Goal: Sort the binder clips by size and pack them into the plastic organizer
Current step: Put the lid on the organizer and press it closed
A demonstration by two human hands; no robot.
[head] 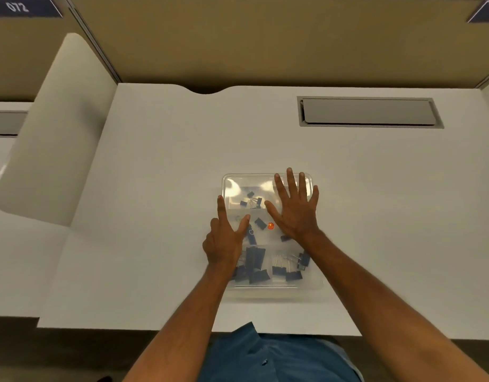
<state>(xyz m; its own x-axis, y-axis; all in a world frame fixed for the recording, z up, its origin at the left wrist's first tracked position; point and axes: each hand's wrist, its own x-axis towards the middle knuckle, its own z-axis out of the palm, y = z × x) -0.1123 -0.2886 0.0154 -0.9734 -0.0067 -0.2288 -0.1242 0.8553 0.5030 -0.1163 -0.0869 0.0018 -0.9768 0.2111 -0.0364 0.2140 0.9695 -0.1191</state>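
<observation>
Pressing down looks like the step in hand: I read both palms as resting on the clear lid of the plastic organizer, which sits on the white desk right in front of me. My right hand lies flat over the far right part, fingers spread wide and holding nothing. My left hand rests at the left edge, index finger and thumb stretched out, the other fingers curled under; it grips nothing that I can see.

The binder clips are already inside. Larger dark blue ones crowd the near compartments, mid-sized ones lie in the middle, and a few small ones sit in the far section. A small orange dot glows near the centre; I cannot tell what it is.

To close it well, I would keep the right palm flat and push evenly, then run the left fingers along the left rim so each side seats. I judge the sorting nearly done. Any wire handle standing up near the front could hold the lid off, so I would check for a raised corner there.

Elsewhere, a grey cable hatch is set into the desk, well apart, and tan partition panels stand behind. Nothing blocks my hands.
</observation>
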